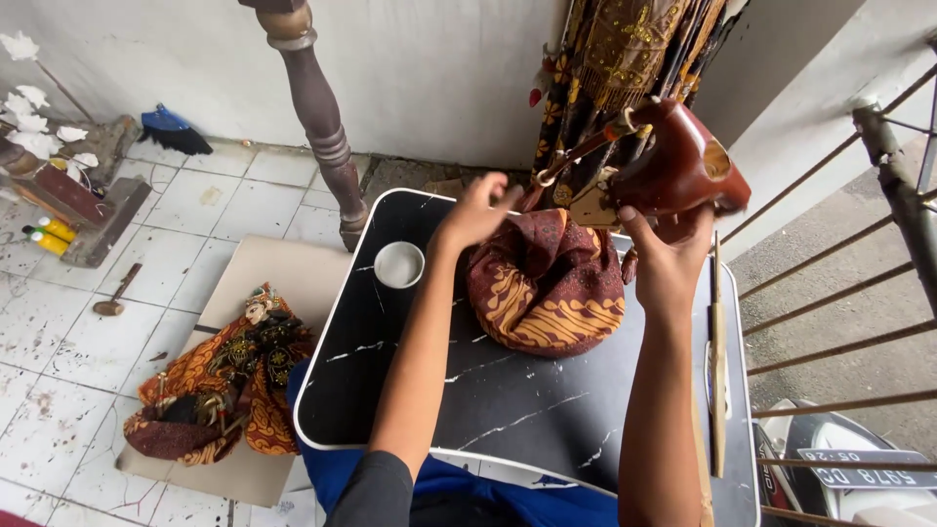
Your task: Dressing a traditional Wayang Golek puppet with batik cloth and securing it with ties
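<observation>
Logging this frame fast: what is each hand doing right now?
Left hand: fingers curled over the batik cloth; whether it grips it cannot be told.
Right hand: closed, holding the brown wooden piece.

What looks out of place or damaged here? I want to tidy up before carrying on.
Nothing looks broken or spilled. The puppet lies crumpled on cardboard on the floor. A small hammer lies loose on the tiles. On the black table, the white cup stands upright beside the bunched batik cloth.
</observation>
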